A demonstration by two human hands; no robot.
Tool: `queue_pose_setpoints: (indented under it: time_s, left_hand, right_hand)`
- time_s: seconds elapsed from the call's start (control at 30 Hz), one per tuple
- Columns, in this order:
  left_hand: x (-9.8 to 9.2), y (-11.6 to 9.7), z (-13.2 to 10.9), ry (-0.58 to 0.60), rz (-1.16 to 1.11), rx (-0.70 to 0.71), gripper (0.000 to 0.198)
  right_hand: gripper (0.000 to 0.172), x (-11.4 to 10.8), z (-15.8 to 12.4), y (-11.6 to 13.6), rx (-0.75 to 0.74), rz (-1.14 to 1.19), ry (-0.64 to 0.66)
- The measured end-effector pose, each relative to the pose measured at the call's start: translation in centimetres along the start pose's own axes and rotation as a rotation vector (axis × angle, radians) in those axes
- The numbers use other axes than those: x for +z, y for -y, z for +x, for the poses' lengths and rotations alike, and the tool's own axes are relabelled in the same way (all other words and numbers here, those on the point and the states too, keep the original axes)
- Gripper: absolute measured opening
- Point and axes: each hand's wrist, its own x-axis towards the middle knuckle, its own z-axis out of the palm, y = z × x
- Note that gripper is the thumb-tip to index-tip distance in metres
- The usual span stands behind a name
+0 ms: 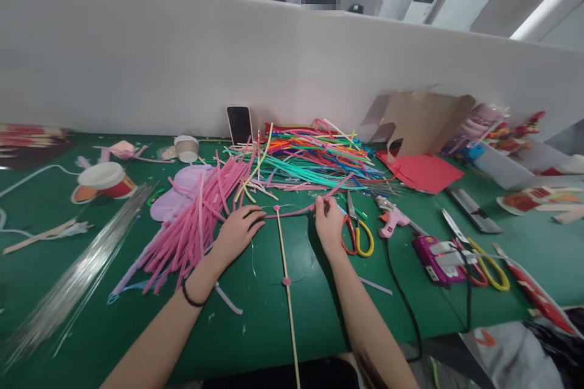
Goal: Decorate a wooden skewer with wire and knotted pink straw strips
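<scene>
A thin wooden stick with two small pink knobs lies on the green table, a thin clear wire loop around its upper part. Across the stick's top runs a pink pipe cleaner. My right hand pinches it near its right end. My left hand lies with fingers spread at its left end, beside a large bundle of pink pipe cleaners; whether the fingertips press on the strip is unclear.
Multicoloured pipe cleaners lie behind my hands. Scissors, a pink glue gun and a purple box with cables are at right. Metal wires and a paper cup sit at left. A phone leans on the partition.
</scene>
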Motion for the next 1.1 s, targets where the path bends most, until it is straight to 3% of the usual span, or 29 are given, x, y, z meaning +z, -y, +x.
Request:
queue_pose_setpoints:
  time_s: [0.2,0.47,0.67,0.83,1.1]
  left_hand:
    - [0.1,-0.2,-0.2,0.027,0.014,-0.008,0.027]
    - [-0.6,-0.8,0.1,0.057,0.006,0.014,0.024]
    - [-1.0,-1.0,0.1,0.090,0.020,0.045,0.014]
    - [-1.0,-1.1,0.2,0.083,0.058,0.049,0.020]
    - [-1.5,-1.1,0.6,-0.007,0.093,-0.031,0.029]
  right_hand:
    - [0.033,0.5,-0.1,-0.4,-0.009,0.009,0.085]
    - [0.031,-0.3,0.1,-0.8,0.009,-0.017,0.003]
    - [0.032,0.0,0.2,-1.2,-0.006,-0.008,0.026]
    - [0.032,-0.1,0.2,-1.0,-0.031,-0.005,0.032]
    - [0.032,0.5,-1.0,0.7,-0.156,0.085,0.248]
